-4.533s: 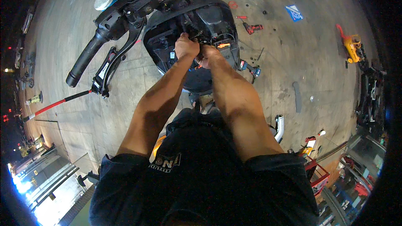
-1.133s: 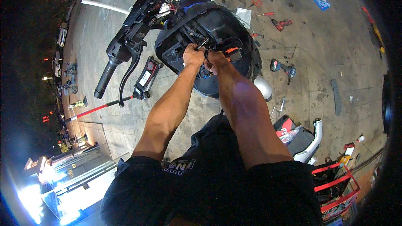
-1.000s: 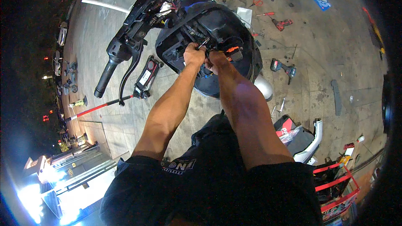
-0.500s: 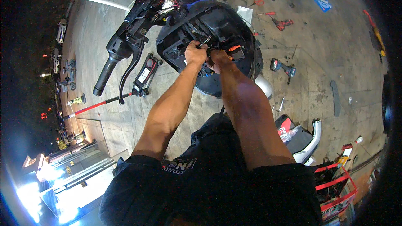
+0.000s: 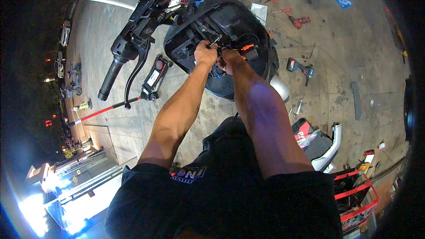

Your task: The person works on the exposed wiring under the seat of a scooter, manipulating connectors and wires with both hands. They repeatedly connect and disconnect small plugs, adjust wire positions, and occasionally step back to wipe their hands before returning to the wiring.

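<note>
Black housing (image 5: 232,20); under left hand (image 5: 206,55); under right hand (image 5: 227,60)

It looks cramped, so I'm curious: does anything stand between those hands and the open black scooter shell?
Nothing visible does: the left hand and right hand both reach within the rim of the open black scooter shell. The handlebar is off to the left, not between. What lies beneath the hands is hidden.

Floor jack (image 5: 155,79) left, drill (image 5: 302,69) right — housing (image 5: 232,17) between
</note>
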Motion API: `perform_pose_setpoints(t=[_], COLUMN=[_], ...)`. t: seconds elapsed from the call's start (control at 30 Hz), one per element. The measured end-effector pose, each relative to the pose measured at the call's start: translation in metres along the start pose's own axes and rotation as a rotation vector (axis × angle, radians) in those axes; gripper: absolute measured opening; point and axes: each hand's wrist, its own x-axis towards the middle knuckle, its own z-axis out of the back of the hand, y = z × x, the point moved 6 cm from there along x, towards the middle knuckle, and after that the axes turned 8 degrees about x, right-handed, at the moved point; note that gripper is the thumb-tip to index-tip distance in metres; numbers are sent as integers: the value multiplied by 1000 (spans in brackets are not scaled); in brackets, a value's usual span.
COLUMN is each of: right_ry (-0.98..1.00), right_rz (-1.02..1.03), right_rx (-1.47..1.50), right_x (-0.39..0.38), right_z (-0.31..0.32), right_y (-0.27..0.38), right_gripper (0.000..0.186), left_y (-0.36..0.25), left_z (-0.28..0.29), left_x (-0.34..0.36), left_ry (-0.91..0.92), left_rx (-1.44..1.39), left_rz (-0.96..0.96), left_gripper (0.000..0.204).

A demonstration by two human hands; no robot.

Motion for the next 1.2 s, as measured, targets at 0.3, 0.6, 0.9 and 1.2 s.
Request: perform_pose_setpoints(t=[0.3, 0.6, 0.9, 1.2], right_ry=[-153, 125, -224, -39], right_rz=[-132, -72, -165, -127], right_rx=[193, -41, 51, 148], right_x=[-88, -30, -49, -51], right_z=[-49, -28, -27, -31], right_y=[32, 15, 22, 25], right_gripper=[16, 17, 7, 5], left_y=[-8, -17, -23, -26], left_z=[7, 13, 16, 17], left_x=[-9, -15, -20, -22], left_ry=[19, -72, -77, -47], left_rx=[53, 166, 150, 185], left_rz=[35, -38, -41, -38], left_gripper=[33, 35, 36, 35])
